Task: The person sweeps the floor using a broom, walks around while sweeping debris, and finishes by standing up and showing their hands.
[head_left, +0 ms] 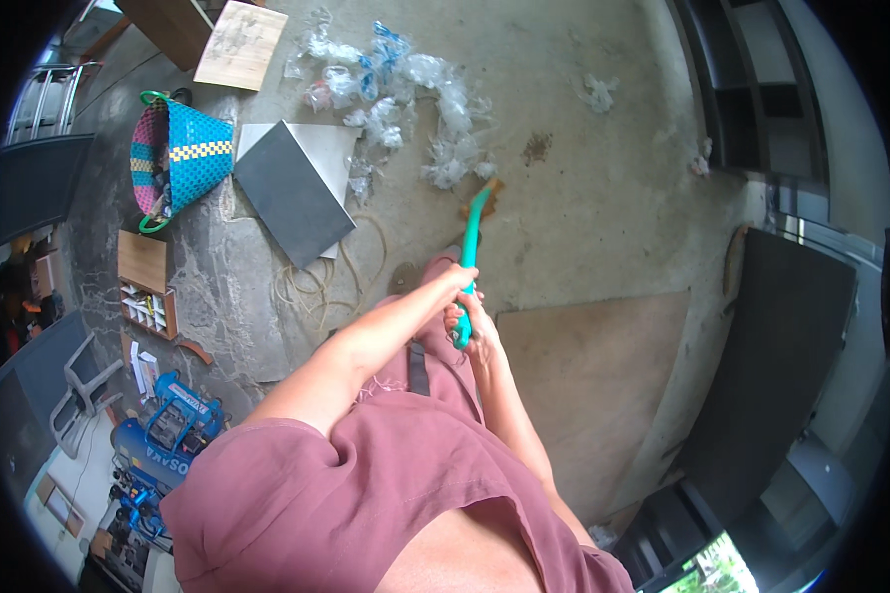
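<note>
A broom with a bright green handle (pixel 472 233) points away from me and down toward the concrete floor. Brownish bristles show in part at its far end. My left hand (pixel 457 280) is closed around the middle of the handle. Just below it, nearer the handle's end, my right hand (pixel 476 324) is wrapped around the grip. Beyond the bristles lies a loose heap of clear and blue plastic wrapping (pixel 405 84), and the broom's tip is close to the heap's near right edge.
A dark grey panel (pixel 295 193) lies left of the heap, with rope (pixel 316 287) beside it. Further left are a woven blue basket (pixel 200 158) and a blue air compressor (pixel 158 445). A brown board (pixel 593 385) lies on the right, before a black panel (pixel 771 346).
</note>
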`<state>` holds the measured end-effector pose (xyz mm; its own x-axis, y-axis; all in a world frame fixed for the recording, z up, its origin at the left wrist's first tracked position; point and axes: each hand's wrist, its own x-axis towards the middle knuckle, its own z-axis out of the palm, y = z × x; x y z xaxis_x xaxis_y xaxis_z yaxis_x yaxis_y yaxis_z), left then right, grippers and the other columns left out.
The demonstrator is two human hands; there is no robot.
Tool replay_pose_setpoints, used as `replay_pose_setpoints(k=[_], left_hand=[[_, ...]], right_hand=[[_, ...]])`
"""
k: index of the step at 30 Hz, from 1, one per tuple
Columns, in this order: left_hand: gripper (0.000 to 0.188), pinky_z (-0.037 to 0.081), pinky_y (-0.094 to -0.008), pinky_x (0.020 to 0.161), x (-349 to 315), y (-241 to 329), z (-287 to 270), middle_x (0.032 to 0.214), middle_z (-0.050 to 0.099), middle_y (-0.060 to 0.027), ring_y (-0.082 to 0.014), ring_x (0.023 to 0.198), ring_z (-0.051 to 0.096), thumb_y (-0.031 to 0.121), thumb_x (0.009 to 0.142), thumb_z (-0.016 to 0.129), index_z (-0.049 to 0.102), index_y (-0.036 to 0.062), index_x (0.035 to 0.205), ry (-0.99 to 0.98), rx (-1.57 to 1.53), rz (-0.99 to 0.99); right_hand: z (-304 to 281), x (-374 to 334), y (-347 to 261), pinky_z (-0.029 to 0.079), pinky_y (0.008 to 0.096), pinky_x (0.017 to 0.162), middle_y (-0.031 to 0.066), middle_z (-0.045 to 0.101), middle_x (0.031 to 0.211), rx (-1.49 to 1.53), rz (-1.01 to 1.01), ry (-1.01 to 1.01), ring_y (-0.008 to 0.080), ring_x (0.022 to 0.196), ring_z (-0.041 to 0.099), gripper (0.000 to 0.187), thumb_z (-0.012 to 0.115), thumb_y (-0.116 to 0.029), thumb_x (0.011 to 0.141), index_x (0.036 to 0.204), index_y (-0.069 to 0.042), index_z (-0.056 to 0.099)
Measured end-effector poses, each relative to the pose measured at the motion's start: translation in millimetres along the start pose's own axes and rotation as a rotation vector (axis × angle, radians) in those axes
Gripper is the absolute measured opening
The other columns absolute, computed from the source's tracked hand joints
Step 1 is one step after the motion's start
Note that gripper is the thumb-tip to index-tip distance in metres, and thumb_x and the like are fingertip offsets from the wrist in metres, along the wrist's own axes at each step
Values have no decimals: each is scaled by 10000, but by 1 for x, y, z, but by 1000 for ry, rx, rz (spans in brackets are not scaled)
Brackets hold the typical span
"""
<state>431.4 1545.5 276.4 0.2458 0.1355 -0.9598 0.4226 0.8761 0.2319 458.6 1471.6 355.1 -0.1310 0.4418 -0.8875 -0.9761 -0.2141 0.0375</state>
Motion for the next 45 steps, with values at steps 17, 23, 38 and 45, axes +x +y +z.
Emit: replay_pose_setpoints(k=[17, 23, 38, 45], left_hand=[[279, 448, -364, 478, -10, 48, 82, 711, 506, -87, -198, 609, 516, 265, 796, 487, 476, -9, 843, -163, -147, 55], [327, 400, -347, 459, 38, 102, 84, 628, 536, -93, -192, 564, 515, 325, 758, 494, 530, 5, 702, 9, 80, 90], [125, 465, -463, 643, -39, 103, 77, 714, 533, -71, -246, 659, 551, 171, 732, 536, 492, 87, 814, -441, -709, -218], [127, 451, -474, 702, -41, 102, 74, 828, 505, -75, -250, 796, 523, 189, 802, 480, 448, 106, 893, -187, -784, -429]], right_hand=[[37, -94, -131, 329, 160, 367, 10, 402, 625, -535, 122, 76, 41, 436, 355, 445, 456, -163, 812, 1222, -228, 294], [55, -16, -157, 330, 172, 329, -45, 361, 484, -358, 73, 75, 52, 370, 350, 154, 448, -224, 837, 770, -98, 390], [99, -109, -203, 381, 244, 384, 16, 403, 587, -1270, 188, -3, 91, 439, 404, 640, 447, -117, 768, 1317, -197, 129], [137, -73, -223, 394, 244, 402, 32, 451, 625, -1717, 500, -95, 103, 460, 444, 636, 464, -119, 747, 1308, -184, 172]])
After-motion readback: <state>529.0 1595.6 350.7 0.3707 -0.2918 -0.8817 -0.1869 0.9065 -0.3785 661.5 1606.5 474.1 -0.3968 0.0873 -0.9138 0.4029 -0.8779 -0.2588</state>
